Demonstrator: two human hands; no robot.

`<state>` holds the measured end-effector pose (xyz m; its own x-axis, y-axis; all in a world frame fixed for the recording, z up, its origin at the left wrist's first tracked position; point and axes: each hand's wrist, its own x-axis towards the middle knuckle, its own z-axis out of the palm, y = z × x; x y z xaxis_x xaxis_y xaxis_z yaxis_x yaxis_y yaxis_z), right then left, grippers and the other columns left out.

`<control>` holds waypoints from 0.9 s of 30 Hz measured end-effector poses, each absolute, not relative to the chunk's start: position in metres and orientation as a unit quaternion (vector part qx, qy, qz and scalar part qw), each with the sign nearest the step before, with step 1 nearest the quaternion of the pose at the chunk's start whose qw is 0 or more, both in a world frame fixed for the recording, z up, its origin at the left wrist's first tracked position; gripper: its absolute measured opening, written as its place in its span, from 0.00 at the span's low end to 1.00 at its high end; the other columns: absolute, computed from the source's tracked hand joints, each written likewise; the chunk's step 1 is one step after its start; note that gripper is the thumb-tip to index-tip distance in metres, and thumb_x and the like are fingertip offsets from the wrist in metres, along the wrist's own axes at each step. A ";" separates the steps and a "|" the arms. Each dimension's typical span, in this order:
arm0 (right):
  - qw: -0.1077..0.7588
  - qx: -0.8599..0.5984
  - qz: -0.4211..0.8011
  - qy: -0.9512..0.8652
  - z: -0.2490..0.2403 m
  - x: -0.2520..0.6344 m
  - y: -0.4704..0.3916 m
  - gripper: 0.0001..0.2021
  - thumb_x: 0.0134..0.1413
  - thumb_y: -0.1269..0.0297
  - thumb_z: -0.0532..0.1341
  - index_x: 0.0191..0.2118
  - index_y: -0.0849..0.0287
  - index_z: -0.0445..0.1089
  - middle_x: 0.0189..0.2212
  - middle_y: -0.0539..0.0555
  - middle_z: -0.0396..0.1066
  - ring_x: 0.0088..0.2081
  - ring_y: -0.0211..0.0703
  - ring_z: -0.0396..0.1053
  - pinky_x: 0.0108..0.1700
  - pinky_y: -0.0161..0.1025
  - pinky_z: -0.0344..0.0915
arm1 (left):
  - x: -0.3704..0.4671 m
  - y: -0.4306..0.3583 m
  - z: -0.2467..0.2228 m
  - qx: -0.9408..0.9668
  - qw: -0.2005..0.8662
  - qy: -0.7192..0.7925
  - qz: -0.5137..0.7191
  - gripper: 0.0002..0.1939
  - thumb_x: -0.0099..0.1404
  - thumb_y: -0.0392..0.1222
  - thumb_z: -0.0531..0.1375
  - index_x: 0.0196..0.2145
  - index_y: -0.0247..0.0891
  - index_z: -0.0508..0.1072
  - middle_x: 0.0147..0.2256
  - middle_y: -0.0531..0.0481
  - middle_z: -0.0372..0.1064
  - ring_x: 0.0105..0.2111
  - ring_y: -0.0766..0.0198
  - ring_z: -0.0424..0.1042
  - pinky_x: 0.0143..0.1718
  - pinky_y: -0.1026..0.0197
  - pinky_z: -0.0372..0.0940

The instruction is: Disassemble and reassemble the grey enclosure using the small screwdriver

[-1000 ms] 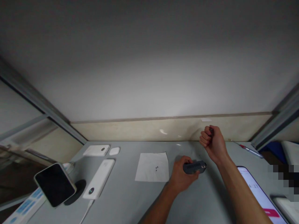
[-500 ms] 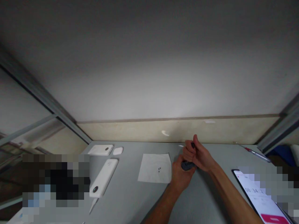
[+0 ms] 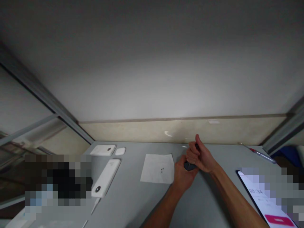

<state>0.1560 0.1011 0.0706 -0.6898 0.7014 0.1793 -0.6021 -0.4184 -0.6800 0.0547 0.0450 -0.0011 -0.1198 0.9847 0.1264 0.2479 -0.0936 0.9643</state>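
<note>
The phone [image 3: 263, 199] at the bench's right edge shows a timer reading roughly "00:34"; nothing else is legible.

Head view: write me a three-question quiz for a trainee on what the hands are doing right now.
1. True or false: both hands touch the dark grey device.
2. What lies on the white paper sheet? A) coins B) two small dark specks C) keys
3. On which side of the paper is the white power bank?

Key: 1 true: left hand holds it on the table, right hand closes over its top. 2 B. 3 left.
</note>
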 end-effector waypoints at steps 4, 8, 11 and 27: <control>0.388 -0.095 0.829 -0.392 0.072 0.155 0.099 0.35 0.60 0.33 0.58 0.17 0.56 0.50 0.12 0.40 0.43 0.15 0.29 0.38 0.18 0.31 0.42 | 0.055 0.045 0.000 0.551 0.362 0.562 0.499 0.15 0.52 0.36 0.73 0.38 0.35 0.77 0.33 0.50 0.79 0.29 0.61 0.75 0.30 0.63 0.69; 0.410 -0.144 0.794 -0.426 0.077 0.153 0.095 0.32 0.62 0.37 0.60 0.19 0.57 0.57 0.14 0.42 0.49 0.17 0.31 0.44 0.21 0.32 0.47 | 0.055 0.045 0.004 0.542 0.380 0.555 0.504 0.18 0.52 0.38 0.74 0.41 0.34 0.79 0.35 0.49 0.80 0.34 0.58 0.78 0.36 0.59 0.72; 0.423 -0.177 0.768 -0.448 0.080 0.151 0.093 0.27 0.63 0.42 0.61 0.22 0.57 0.61 0.15 0.43 0.52 0.19 0.32 0.47 0.22 0.33 0.48 | 0.055 0.045 0.003 0.540 0.390 0.545 0.508 0.19 0.52 0.38 0.74 0.43 0.35 0.79 0.36 0.49 0.80 0.35 0.58 0.78 0.36 0.60 0.73; 0.419 -0.164 0.760 -0.468 0.089 0.159 0.094 0.21 0.65 0.45 0.61 0.30 0.56 0.61 0.23 0.43 0.54 0.22 0.33 0.46 0.24 0.32 0.48 | 0.055 0.046 0.000 0.533 0.406 0.533 0.517 0.19 0.49 0.35 0.76 0.38 0.36 0.77 0.34 0.52 0.78 0.34 0.61 0.76 0.38 0.62 0.70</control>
